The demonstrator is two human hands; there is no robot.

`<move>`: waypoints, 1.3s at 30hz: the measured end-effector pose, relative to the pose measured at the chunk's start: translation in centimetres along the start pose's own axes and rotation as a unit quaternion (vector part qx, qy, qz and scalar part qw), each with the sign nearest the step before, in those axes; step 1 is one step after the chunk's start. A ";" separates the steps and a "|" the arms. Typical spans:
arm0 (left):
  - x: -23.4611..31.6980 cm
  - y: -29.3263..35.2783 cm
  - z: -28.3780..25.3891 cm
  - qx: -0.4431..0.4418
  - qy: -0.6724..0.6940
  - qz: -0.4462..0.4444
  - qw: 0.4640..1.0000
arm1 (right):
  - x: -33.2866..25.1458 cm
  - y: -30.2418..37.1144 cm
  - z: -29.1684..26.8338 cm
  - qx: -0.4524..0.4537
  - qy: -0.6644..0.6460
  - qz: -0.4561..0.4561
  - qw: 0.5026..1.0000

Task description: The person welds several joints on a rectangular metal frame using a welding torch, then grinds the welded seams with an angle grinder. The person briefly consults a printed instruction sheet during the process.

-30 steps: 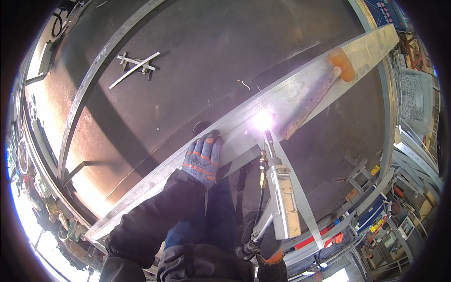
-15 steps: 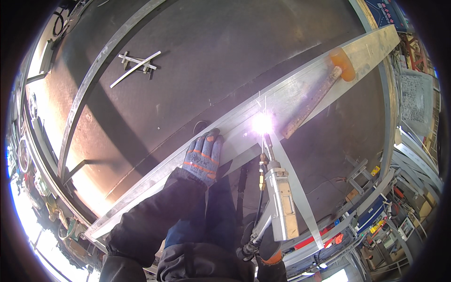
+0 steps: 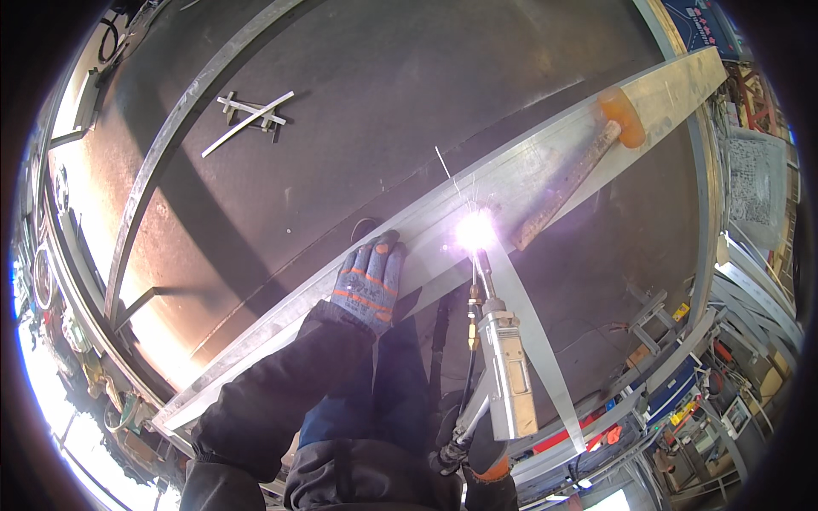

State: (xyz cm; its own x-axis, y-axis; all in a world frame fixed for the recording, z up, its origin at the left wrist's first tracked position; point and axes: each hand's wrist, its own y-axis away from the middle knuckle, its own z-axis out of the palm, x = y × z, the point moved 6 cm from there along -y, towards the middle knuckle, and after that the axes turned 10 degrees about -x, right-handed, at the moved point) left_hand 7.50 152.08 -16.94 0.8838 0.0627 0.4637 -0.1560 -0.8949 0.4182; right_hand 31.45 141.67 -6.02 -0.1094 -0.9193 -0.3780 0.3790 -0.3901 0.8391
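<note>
My left hand [image 3: 368,285], in a blue-grey glove with orange stripes, lies flat with outstretched fingers on a long silver metal profile [image 3: 545,153] that runs from lower left to upper right. My right hand [image 3: 487,451], in a dark glove with an orange cuff, is closed around a welding torch [image 3: 509,375]; the torch body hides most of its fingers. At the torch tip a white-violet glare [image 3: 475,230] covers the spot on the profile, with thin sparks above it. A narrow metal strip [image 3: 541,366] extends from near the glare toward the lower right.
A mallet with an orange head [image 3: 622,117] lies on the profile right of the glare. Crossed metal pieces [image 3: 251,119] rest on the brown tabletop [image 3: 366,94]. A curved-looking metal rail [image 3: 170,136] stands at left. Tools and metal stock [image 3: 682,392] crowd the lower right.
The torch and its glare have shifted slightly left and down. A longer spark streak now rises to the upper left. My left hand stays in place.
</note>
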 end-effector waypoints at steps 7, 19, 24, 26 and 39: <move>0.0 0.0 0.0 0.012 -0.003 0.003 1.000 | -0.1 0.0 0.1 0.003 0.003 -0.004 1.000; 0.0 -0.1 -0.2 0.010 0.016 -0.005 1.000 | 0.2 0.3 0.1 0.007 0.000 0.000 1.000; -0.1 -0.1 0.1 -0.002 0.002 -0.004 1.000 | 0.2 0.3 0.1 0.006 -0.002 -0.002 1.000; -0.1 -0.1 0.3 -0.011 -0.050 -0.004 0.999 | 0.3 0.4 0.0 0.005 -0.003 -0.003 1.000; 0.1 0.4 0.4 0.045 -0.047 0.010 0.998 | 1.9 2.4 -1.5 -0.003 -0.023 0.019 1.000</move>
State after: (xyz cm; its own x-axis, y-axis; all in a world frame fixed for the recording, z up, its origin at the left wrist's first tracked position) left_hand 7.68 151.53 -17.00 0.9186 0.0062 0.3952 -0.1381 -0.9319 0.3355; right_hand 33.53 139.06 -5.29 -0.1365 -0.9352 -0.3267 0.3900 -0.3539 0.8501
